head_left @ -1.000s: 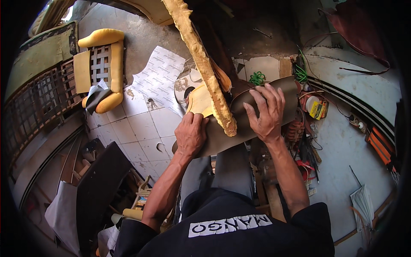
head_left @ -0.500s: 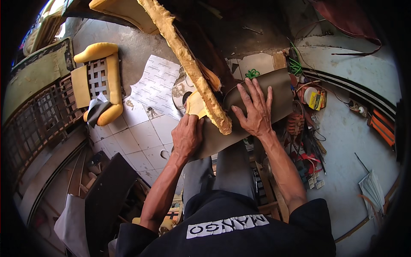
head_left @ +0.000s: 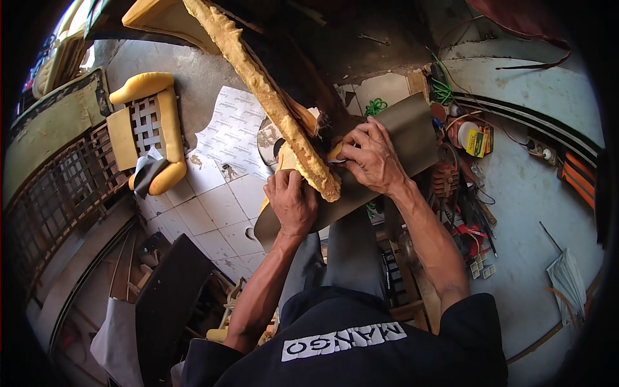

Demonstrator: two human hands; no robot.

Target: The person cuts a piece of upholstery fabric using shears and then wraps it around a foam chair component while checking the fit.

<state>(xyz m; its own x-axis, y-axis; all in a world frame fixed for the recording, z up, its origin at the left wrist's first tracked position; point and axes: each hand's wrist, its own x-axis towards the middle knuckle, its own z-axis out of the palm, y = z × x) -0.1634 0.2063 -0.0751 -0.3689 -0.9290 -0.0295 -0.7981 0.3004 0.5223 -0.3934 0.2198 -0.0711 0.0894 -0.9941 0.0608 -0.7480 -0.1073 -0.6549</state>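
Brown smooth flexible sheet [head_left: 406, 138]: spread in front of the knees, tilted, right end higher.
Yellow foam seat frame with grey woven webbing [head_left: 169, 138]: far left, well apart from both hands.
White printed sheet with a cut-out outline [head_left: 225, 129]: on the tiles, left of the foam.
Left hand [head_left: 291, 201]: fingers curled over the brown sheet's left part, beside the foam; fingertips hidden, can't tell what's pinched.
Long rough-surfaced yellow foam strip [head_left: 274, 109]: slants down between the hands, lower tip over the brown sheet.
Right hand [head_left: 373, 155]: thumb and fingertips pressed together, apparently pinching a small orange-yellow flap [head_left: 334, 151].
Green coiled cord [head_left: 375, 107]: just beyond the sheet's upper edge.
Sheet handling: probably light, pliable, a bit slick; will likely curl and sag if held at one end.
Sheet hold: both ends, by the edges; foam looks soft and crumbly, so don't pinch its rough face.
Foam strip's top end: cut off by the view.
Sheet underside: hidden; support unclear.
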